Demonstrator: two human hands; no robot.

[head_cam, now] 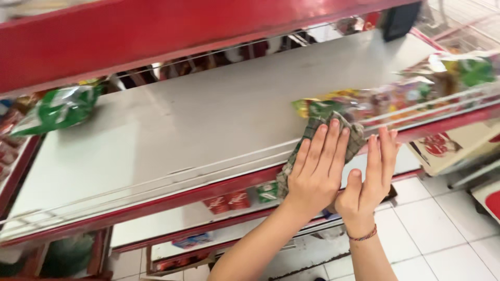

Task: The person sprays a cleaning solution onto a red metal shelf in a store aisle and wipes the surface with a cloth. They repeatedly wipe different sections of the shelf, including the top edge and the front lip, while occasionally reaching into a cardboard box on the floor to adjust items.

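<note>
A long pale grey metal shelf [208,130] with a red front edge and a clear plastic rail runs across the view, most of its top bare; a red shelf board [156,36] hangs above it and white floor tiles [442,229] show below to the right. Lower shelves with small red and green packets [245,198] sit underneath.

The left hand [315,169] lies flat, fingers straight and close together, pressing a green and grey checked cloth [312,130] against the front edge of the shelf; the cloth drapes over the rail and hangs a little below it. The right hand [371,179], with a red cord bracelet at the wrist, is just beside it, palm open, fingers together and upright against the rail, its thumb touching the left hand.

A row of colourful plastic snack bags [396,96] lies on the shelf's right end, just behind the cloth. A green and clear plastic bag [60,110] rests at the far left
</note>
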